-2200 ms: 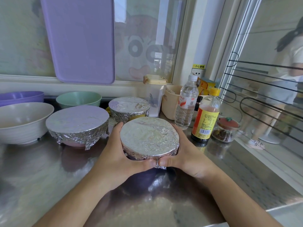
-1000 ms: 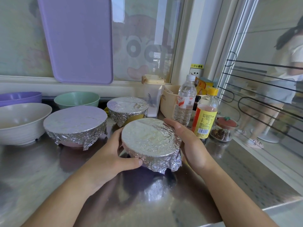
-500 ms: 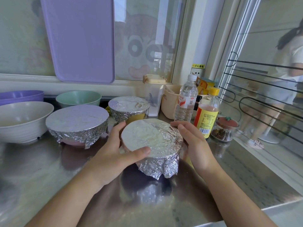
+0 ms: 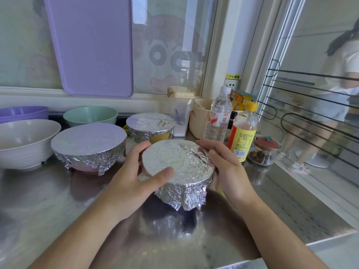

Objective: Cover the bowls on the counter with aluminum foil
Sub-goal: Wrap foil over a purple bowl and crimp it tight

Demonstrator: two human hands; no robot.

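A foil-covered bowl (image 4: 180, 167) stands at the middle of the steel counter (image 4: 58, 210), its dark base just showing under crinkled foil. My left hand (image 4: 134, 177) grips its left side, thumb lying on the foil top. My right hand (image 4: 225, 167) cups its right rim with fingers curved along the edge. Two more foil-covered bowls stand behind: a wide pink one (image 4: 87, 144) at left and a yellow one (image 4: 150, 127) at the back. Uncovered bowls are at left: white (image 4: 25, 140), green (image 4: 90, 114), purple (image 4: 23, 112).
A water bottle (image 4: 219, 117), a yellow-capped sauce bottle (image 4: 243, 133), a small jar (image 4: 264, 150), a beige tub (image 4: 200, 121) and a clear canister (image 4: 180, 113) crowd the back right. A purple board (image 4: 91, 45) leans on the window. A person stands beyond the glass at right.
The bowl was turned between my hands. My thumbs left the near foil edge: the left thumb now lies on top, and the right hand shifted to the far right rim.
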